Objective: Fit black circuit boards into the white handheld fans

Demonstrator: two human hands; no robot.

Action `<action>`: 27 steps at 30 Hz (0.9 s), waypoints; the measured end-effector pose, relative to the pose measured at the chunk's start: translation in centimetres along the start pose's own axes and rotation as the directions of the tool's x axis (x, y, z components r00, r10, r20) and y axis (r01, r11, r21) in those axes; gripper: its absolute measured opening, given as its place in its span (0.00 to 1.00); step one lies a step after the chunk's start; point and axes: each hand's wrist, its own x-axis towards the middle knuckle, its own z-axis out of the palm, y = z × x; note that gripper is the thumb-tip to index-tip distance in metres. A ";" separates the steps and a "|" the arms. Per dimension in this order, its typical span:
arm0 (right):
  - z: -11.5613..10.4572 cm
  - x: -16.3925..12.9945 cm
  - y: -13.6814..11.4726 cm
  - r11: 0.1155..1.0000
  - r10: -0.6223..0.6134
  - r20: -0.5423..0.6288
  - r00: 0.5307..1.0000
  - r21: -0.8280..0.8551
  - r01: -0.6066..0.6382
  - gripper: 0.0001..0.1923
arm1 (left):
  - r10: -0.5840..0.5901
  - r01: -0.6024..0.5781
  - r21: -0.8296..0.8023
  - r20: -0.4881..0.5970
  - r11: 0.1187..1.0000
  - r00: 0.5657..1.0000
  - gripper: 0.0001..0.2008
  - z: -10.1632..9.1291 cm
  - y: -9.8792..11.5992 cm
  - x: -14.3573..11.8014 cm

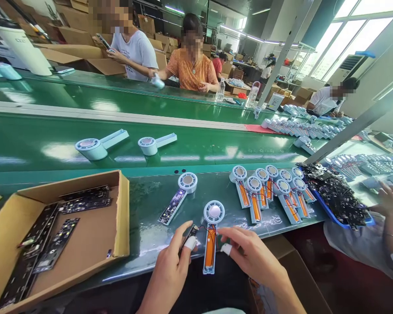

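A light-blue handheld fan housing [214,212] lies at the table's front edge, its round head away from me. In its open handle sits an orange battery [210,250] with thin red wires. My left hand [173,261] pinches a narrow black circuit board [190,235] just left of the handle; a wire runs from the board toward the fan head. White covers wrap both thumbs. Right of the handle, my right hand [249,250] has thumb and forefinger apart, the fingertips close to the wires. Behind the left hand lies another fan housing [187,182] with a board in its handle.
A cardboard box [124,218] with several circuit boards stands left. Several battery-fitted fan housings [253,185] lie right, beside a blue tray [327,209] heaped with black parts. Two housings [91,148] rest on the green belt [196,157]. A co-worker's hand [388,198] is at far right; others sit opposite.
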 end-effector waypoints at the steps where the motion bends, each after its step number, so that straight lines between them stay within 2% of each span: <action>1: -0.1 0.1 -0.1 0.999 -0.043 0.036 0.998 0.016 0.043 0.27 | -0.009 0.009 -0.030 -0.005 1.000 1.000 0.25 0.0 0.3 -0.1; 5: -0.6 0.6 -0.4 0.983 -0.180 0.128 0.975 0.058 0.173 0.25 | -0.046 0.045 -0.149 -0.004 0.988 0.999 0.22 0.1 1.3 -0.2; 8: -0.8 0.7 -0.3 0.982 -0.188 0.176 0.966 0.031 0.186 0.26 | -0.083 0.087 -0.252 0.028 0.964 0.996 0.22 0.2 1.1 0.1; 10: -0.7 0.7 0.0 0.986 -0.168 0.111 0.980 0.021 0.166 0.23 | -0.102 0.126 -0.314 0.091 0.941 0.991 0.24 0.2 0.7 0.3; 12: -0.5 0.6 0.4 0.990 -0.134 -0.010 0.991 0.035 0.134 0.20 | -0.105 0.141 -0.339 0.124 0.930 0.987 0.26 0.3 0.3 0.5; 15: -0.4 0.6 0.9 0.997 -0.057 -0.128 0.990 0.038 0.063 0.16 | -0.062 0.078 -0.259 0.070 0.963 0.996 0.24 0.1 0.2 0.6; 18: -0.6 0.5 1.1 1.000 -0.023 -0.112 0.993 0.009 0.024 0.15 | 0.047 -0.041 -0.086 0.066 0.995 0.997 0.23 -0.4 0.7 0.5; 20: -0.7 0.7 1.1 1.000 -0.015 -0.141 0.990 -0.014 0.013 0.13 | 0.130 -0.132 0.023 0.071 0.991 0.989 0.25 -0.7 1.1 0.4; 22: -0.6 1.1 0.9 0.999 -0.022 -0.256 0.966 -0.044 0.011 0.11 | 0.185 -0.192 0.126 0.066 0.973 0.981 0.26 -1.0 1.4 0.2; 24: -0.2 1.9 0.5 0.999 -0.049 -0.381 0.923 -0.032 0.040 0.10 | 0.207 -0.220 0.198 0.086 0.955 0.975 0.27 -1.1 1.6 0.1; 25: 0.1 2.4 0.3 0.998 -0.053 -0.424 0.904 0.009 0.062 0.10 | 0.216 -0.232 0.207 0.096 0.950 0.972 0.27 -1.1 1.6 0.0; 27: 0.9 3.7 -0.5 0.986 -0.019 -0.445 0.895 0.138 0.090 0.08 | 0.235 -0.244 0.171 0.074 0.955 0.969 0.26 -0.8 1.4 -0.1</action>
